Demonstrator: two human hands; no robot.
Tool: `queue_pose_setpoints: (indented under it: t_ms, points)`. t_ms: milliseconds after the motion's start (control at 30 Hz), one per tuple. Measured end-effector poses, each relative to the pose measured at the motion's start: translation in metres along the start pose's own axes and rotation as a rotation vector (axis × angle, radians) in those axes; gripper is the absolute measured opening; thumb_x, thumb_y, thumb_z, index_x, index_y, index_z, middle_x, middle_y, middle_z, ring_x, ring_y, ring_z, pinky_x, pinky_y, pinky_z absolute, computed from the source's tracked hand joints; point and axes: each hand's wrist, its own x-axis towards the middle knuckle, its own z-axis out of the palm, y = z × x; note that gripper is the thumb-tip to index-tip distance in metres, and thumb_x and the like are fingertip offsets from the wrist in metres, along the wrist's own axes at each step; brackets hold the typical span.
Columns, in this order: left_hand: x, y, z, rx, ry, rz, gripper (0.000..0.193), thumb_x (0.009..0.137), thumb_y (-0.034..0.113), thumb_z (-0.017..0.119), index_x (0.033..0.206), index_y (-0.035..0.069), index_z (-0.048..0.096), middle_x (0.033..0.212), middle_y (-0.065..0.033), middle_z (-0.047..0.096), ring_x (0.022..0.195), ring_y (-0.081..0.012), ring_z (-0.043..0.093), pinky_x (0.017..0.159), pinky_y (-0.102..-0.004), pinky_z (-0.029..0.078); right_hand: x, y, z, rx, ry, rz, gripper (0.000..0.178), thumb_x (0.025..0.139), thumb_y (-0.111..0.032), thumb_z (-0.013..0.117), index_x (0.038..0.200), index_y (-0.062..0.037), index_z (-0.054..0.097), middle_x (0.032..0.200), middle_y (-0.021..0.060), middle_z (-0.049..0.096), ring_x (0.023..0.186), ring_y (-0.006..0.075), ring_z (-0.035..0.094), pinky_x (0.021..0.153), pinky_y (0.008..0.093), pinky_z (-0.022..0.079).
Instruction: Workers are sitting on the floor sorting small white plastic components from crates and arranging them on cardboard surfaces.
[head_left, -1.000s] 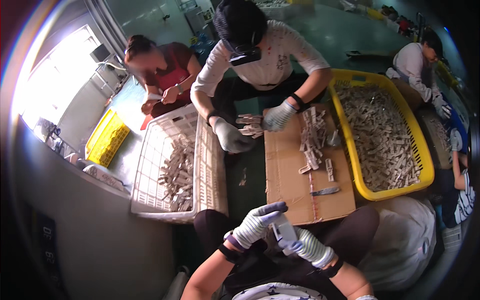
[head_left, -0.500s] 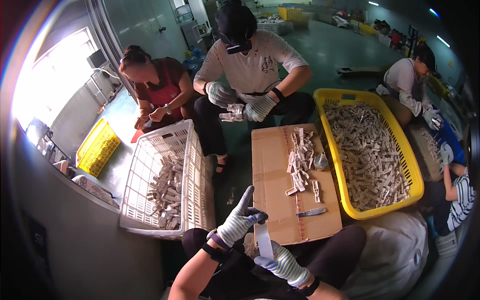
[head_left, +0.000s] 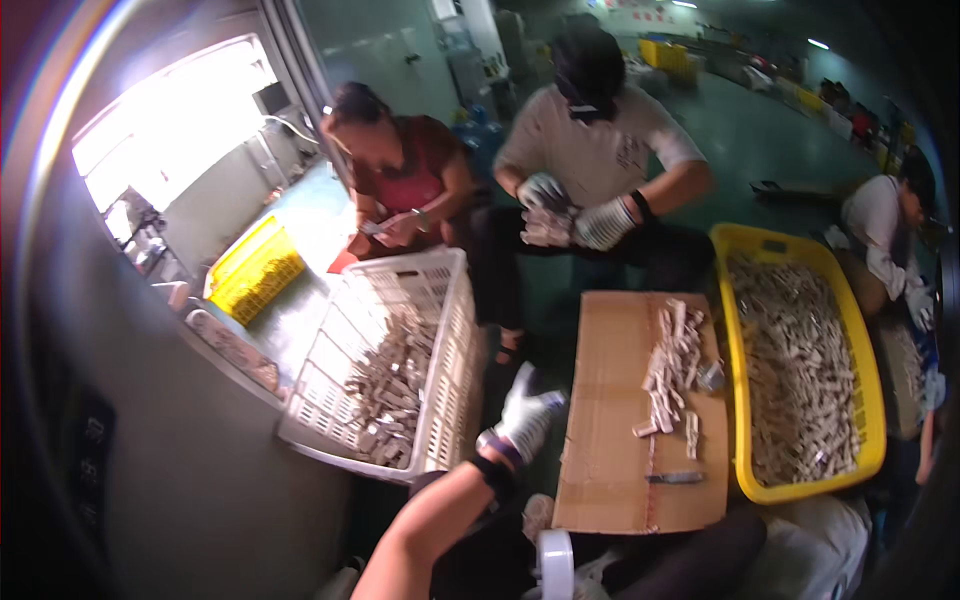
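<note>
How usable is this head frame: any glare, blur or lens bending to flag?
Head view: the window at upper left is blown out, with flare along the rim; the left hand in its white glove is slightly motion-blurred; straight edges of the cardboard sheet and yellow crate bow outward; corners fall dark.

A gloved left hand (head_left: pixel 527 420) hovers between a white slatted plastic crate (head_left: pixel 440 330) and a flat brown cardboard sheet (head_left: pixel 610 400) bearing small pale pieces (head_left: pixel 672 365).

White crate (head_left: pixel 452 330) holding grey pieces beside cardboard sheet (head_left: pixel 610 400); yellow bin (head_left: pixel 722 300) lying right; two people sitting opposite, sorting pieces.
</note>
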Motion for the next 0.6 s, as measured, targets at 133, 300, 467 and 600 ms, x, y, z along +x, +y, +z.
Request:
queue_pose_setpoints:
  t_ms: [133, 300, 467, 600]
  points:
    - [0.061, 0.055, -0.005, -0.172, 0.024, -0.380, 0.053, 0.083, -0.001, 0.064, 0.130, 0.011, 0.042, 0.092, -0.0067, 0.058, 0.077, -0.0159, 0.060, 0.064, -0.0306, 0.052, 0.003, 0.006, 0.004, -0.534, -0.095, -0.215, 0.060, 0.081, 0.003, 0.069, 0.135, -0.0057, 0.044, 0.108, 0.0080, 0.066, 0.100, 0.0151, 0.062, 0.078, 0.0260, 0.051]
    - [0.091, 0.018, 0.002, -0.141, 0.033, -0.498, 0.095, 0.071, 0.004, 0.080, 0.148, 0.006, 0.025, 0.122, -0.0129, 0.055, 0.098, -0.0220, 0.060, 0.078, -0.0300, 0.052, 0.011, -0.002, 0.005, -0.341, -0.023, -0.189, 0.063, 0.082, 0.002, 0.069, 0.137, -0.0070, 0.040, 0.118, 0.0086, 0.061, 0.103, 0.0151, 0.060, 0.080, 0.0272, 0.050]
    - [0.090, 0.019, 0.004, 0.018, -0.046, -0.558, 0.091, 0.072, 0.016, 0.083, 0.144, 0.013, 0.026, 0.123, -0.0079, 0.056, 0.110, -0.0232, 0.058, 0.100, -0.0433, 0.037, 0.006, -0.001, 0.000, -0.294, -0.034, -0.160, 0.066, 0.084, 0.001, 0.067, 0.141, -0.0065, 0.035, 0.125, 0.0084, 0.058, 0.115, 0.0163, 0.054, 0.092, 0.0293, 0.044]
    - [0.095, 0.009, 0.000, -0.027, -0.060, -0.509, 0.098, 0.069, 0.018, 0.087, 0.144, 0.010, 0.025, 0.124, -0.0097, 0.055, 0.109, -0.0226, 0.057, 0.095, -0.0407, 0.044, 0.004, -0.006, -0.001, -0.310, -0.055, -0.142, 0.065, 0.084, 0.000, 0.067, 0.141, -0.0060, 0.035, 0.125, 0.0074, 0.057, 0.115, 0.0165, 0.054, 0.096, 0.0307, 0.042]
